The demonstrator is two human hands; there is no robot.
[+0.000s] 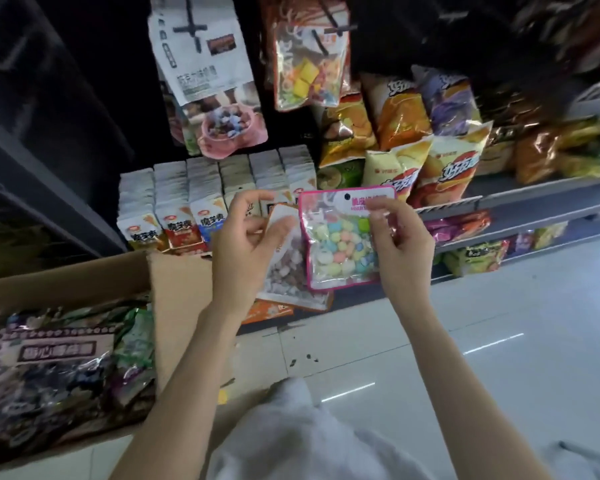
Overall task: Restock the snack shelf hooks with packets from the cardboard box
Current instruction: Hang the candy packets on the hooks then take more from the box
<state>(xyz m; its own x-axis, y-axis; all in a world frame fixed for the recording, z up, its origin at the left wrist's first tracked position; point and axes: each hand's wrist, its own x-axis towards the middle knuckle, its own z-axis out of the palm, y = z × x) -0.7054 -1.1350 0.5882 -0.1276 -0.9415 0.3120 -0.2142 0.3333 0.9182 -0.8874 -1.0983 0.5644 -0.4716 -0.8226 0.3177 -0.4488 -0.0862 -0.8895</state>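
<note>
A single head-worn wide-angle view looks forward and down, close above both hands; the shelf [520, 199] fills twelve to two o'clock, the cardboard box [174, 306] sits at eight.

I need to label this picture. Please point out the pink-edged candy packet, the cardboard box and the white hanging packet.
pink-edged candy packet [340, 247]: head view, on its clear window.
cardboard box [181, 299]: head view, on its raised flap.
white hanging packet [201, 64]: head view, on its white upper half.
</note>
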